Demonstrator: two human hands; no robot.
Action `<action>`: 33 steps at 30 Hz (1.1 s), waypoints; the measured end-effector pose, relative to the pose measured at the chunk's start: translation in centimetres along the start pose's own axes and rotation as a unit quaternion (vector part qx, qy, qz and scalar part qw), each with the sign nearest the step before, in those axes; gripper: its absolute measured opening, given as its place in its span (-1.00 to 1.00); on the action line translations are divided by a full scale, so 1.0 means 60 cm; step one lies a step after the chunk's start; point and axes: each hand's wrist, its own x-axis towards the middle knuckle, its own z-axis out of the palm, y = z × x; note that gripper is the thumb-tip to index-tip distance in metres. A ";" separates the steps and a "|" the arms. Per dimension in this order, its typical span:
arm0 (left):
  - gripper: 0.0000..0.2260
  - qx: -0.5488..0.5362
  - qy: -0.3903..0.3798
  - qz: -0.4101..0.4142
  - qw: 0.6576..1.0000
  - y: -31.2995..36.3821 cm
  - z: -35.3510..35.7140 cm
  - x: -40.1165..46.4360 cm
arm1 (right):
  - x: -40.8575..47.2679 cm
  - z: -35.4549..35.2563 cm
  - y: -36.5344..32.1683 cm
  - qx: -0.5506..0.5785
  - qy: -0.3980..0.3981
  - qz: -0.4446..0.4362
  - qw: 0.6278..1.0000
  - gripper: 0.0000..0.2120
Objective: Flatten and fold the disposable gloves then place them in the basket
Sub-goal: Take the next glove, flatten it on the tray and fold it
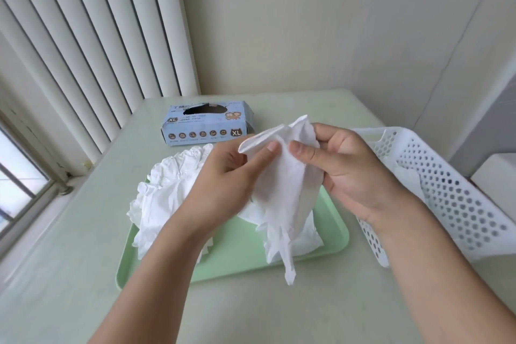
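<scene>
Both hands, the left hand (231, 176) and right hand (354, 167), pinch one crumpled glove (282, 193) by its cuff, lifted above the tray (240, 254). Below them the glove pile (167, 195) waits unflattened; the basket (444, 193) right of them seems to hold little, so most work remains.

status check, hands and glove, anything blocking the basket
Left hand and right hand both pinch the thin white disposable glove, held above the green tray. White perforated plastic basket at right, path unobstructed.
</scene>
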 end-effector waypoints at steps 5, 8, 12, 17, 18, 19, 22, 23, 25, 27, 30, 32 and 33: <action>-0.68 0.053 -0.008 -0.011 0.998 -0.001 -0.009 0.011 | 0.007 -0.020 -0.012 -0.085 0.028 -0.016 0.996 -0.73; -0.74 0.111 0.025 -0.008 0.993 -0.010 -0.018 0.055 | 0.047 -0.028 -0.010 -0.157 0.047 -0.010 0.986 -0.84; -0.88 0.127 0.078 0.058 0.987 0.009 -0.025 0.113 | 0.098 -0.029 -0.036 -0.190 0.117 -0.080 0.972 -0.82; -0.91 0.154 0.111 0.171 0.967 0.015 -0.018 0.097 | 0.080 -0.032 -0.040 -0.246 0.146 -0.201 0.937 -0.92; -0.92 0.191 0.108 0.176 0.960 -0.008 -0.015 0.080 | 0.065 -0.033 -0.016 -0.275 0.146 -0.198 0.929 -0.94; -0.92 0.230 0.105 0.174 0.952 -0.037 -0.012 0.058 | 0.049 -0.034 0.016 -0.317 0.143 -0.182 0.920 -0.96; -0.87 0.293 0.071 0.130 0.945 -0.140 -0.004 -0.010 | -0.009 -0.034 0.130 -0.429 0.122 -0.094 0.890 -0.92; -0.84 0.300 0.050 0.113 0.946 -0.165 -0.001 -0.025 | -0.026 -0.033 0.157 -0.449 0.110 -0.073 0.884 -0.91; -0.81 0.310 0.010 0.094 0.946 -0.195 0.001 -0.044 | -0.045 -0.032 0.189 -0.464 0.082 -0.060 0.880 -0.85; -0.80 0.316 -0.014 0.101 0.943 -0.201 0.001 -0.047 | -0.049 -0.033 0.189 -0.460 0.075 -0.071 0.882 -0.77; -0.84 0.309 -0.019 0.116 0.944 -0.202 0.001 -0.049 | -0.053 -0.034 0.175 -0.447 0.065 -0.102 0.887 -0.76; -0.89 0.305 -0.029 0.126 0.943 -0.203 0.004 -0.053 | -0.058 -0.036 0.166 -0.420 0.060 -0.119 0.897 -0.80; -0.90 0.305 -0.034 0.132 0.943 -0.203 0.007 -0.055 | -0.060 -0.039 0.162 -0.407 0.060 -0.122 0.903 -0.82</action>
